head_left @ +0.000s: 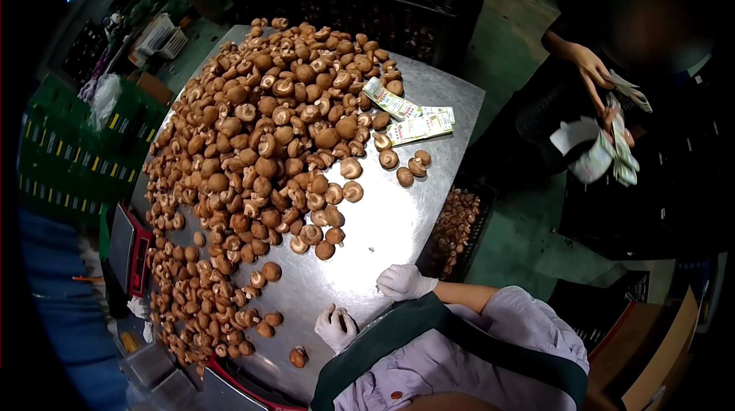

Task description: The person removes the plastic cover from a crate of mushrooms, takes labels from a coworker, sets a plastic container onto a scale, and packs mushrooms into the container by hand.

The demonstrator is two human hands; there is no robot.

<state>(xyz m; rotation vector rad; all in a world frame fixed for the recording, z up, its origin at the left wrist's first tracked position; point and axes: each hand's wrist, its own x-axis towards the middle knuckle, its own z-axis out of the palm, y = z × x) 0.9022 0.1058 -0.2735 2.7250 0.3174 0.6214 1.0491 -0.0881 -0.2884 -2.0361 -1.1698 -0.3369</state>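
Note:
My right hand [406, 282], in a white glove, is curled closed at the near edge of the metal table [360, 258], with nothing visible in it. To its left, my left hand [337, 327], also gloved, has its fingers bent and slightly apart, with no object seen in it. A large heap of brown mushrooms [260, 128] covers much of the tabletop. A single mushroom [298, 357] lies left of my left hand. Printed labels or packets [419, 128] rest beside the heap on the far right.
Another person's hand [593, 70] holds printed papers or packets at the upper right. A crate of mushrooms [458, 223] stands below the table's right edge. Scales [140, 252] sit along the left side. Green crates [69, 151] and cardboard [643, 350] flank the workspace.

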